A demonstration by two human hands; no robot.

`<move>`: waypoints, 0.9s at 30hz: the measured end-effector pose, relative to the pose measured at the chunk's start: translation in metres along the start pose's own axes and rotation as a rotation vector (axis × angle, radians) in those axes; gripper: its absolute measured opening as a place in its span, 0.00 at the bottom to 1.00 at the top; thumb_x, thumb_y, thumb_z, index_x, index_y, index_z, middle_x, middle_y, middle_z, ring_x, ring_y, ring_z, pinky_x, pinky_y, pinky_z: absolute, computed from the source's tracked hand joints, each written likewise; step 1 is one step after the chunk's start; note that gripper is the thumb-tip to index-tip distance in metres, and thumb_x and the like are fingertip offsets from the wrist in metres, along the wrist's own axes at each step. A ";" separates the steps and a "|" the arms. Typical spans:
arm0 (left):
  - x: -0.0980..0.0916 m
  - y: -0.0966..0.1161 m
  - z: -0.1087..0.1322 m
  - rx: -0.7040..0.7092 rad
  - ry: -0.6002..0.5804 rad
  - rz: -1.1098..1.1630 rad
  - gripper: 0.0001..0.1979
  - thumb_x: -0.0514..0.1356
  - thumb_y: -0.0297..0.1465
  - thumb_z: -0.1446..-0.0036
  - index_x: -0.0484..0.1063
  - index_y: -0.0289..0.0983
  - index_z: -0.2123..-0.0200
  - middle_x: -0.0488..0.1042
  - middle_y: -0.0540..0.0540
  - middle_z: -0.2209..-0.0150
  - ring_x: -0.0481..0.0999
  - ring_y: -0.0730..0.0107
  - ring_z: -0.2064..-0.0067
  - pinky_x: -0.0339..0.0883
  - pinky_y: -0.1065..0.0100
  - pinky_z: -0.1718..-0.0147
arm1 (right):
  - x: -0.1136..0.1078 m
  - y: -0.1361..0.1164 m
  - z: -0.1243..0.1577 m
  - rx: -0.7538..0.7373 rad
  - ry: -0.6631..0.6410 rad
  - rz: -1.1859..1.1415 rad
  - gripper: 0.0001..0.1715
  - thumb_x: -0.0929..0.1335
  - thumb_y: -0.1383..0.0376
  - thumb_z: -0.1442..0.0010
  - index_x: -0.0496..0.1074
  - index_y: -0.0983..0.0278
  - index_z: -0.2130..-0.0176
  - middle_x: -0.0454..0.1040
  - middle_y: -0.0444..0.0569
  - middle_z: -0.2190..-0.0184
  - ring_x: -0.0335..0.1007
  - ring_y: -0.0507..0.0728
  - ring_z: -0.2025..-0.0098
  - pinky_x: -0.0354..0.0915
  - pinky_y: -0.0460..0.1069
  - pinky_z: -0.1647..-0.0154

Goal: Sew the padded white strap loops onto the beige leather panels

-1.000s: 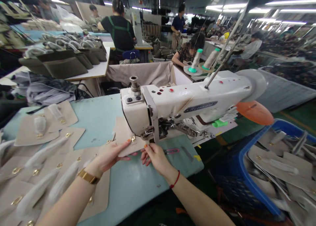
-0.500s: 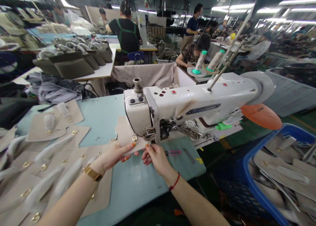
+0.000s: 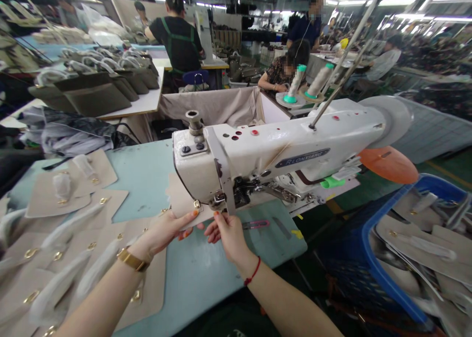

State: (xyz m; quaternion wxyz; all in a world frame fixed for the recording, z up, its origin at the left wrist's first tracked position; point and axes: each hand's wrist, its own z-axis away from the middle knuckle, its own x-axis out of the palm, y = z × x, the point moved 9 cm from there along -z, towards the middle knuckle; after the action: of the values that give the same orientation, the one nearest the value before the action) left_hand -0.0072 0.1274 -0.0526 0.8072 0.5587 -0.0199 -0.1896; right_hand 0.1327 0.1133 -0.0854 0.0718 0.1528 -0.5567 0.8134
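My left hand (image 3: 164, 233) pinches the near side of a beige bag panel (image 3: 180, 193), thumb on top and fingers below, close to its gold ring fitting (image 3: 197, 204). My right hand (image 3: 229, 235) is closed at the panel's right end, thumb and forefinger gripping its edge while the other fingers curl. Above the panel stands the head of a white sewing machine (image 3: 195, 167). Its needle area is hard to make out, and part of the panel is hidden under the head.
Beige panels with gold rings and wrapped handles (image 3: 151, 288) cover the table's left side. A pink-edged snipping tool (image 3: 256, 224) lies right of my right hand. A blue basket (image 3: 372, 258) with more panels stands at right. Co-workers (image 3: 175, 37) sit beyond the machine.
The whole view has shifted slightly. Both hands keep their hold on the panel, which has barely moved against the machine. A standing person in the background has moved right.
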 end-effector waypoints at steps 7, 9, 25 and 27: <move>0.002 0.006 0.000 -0.023 -0.022 0.091 0.20 0.59 0.47 0.44 0.75 0.35 0.71 0.75 0.48 0.75 0.65 0.73 0.78 0.57 0.73 0.80 | 0.005 0.003 -0.003 -0.001 0.047 -0.040 0.30 0.64 0.44 0.43 0.70 0.68 0.76 0.74 0.49 0.81 0.65 0.47 0.86 0.57 0.40 0.86; 0.002 0.005 0.000 -0.036 -0.022 0.083 0.20 0.59 0.48 0.44 0.75 0.36 0.73 0.75 0.47 0.75 0.67 0.71 0.77 0.60 0.71 0.78 | 0.007 0.002 -0.003 -0.014 0.055 -0.033 0.29 0.64 0.46 0.42 0.70 0.68 0.76 0.74 0.49 0.81 0.64 0.47 0.86 0.57 0.40 0.86; 0.007 0.006 0.020 -0.008 0.165 0.062 0.22 0.59 0.49 0.45 0.72 0.37 0.79 0.72 0.48 0.80 0.66 0.70 0.80 0.60 0.69 0.80 | 0.009 -0.010 -0.001 -0.044 0.042 0.040 0.25 0.63 0.51 0.40 0.68 0.67 0.76 0.75 0.49 0.81 0.63 0.47 0.86 0.56 0.40 0.85; 0.012 0.005 0.024 -0.013 0.207 0.101 0.22 0.60 0.49 0.46 0.71 0.37 0.79 0.72 0.49 0.81 0.67 0.70 0.80 0.60 0.68 0.80 | 0.008 -0.011 0.000 -0.040 0.034 0.051 0.24 0.63 0.51 0.40 0.68 0.66 0.76 0.75 0.48 0.81 0.62 0.47 0.87 0.56 0.41 0.85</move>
State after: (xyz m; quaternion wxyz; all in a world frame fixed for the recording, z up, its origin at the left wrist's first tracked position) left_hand -0.0009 0.1036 -0.0412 0.8171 0.5683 0.0367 -0.0901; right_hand 0.1277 0.1165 -0.0733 0.0636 0.1234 -0.5754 0.8060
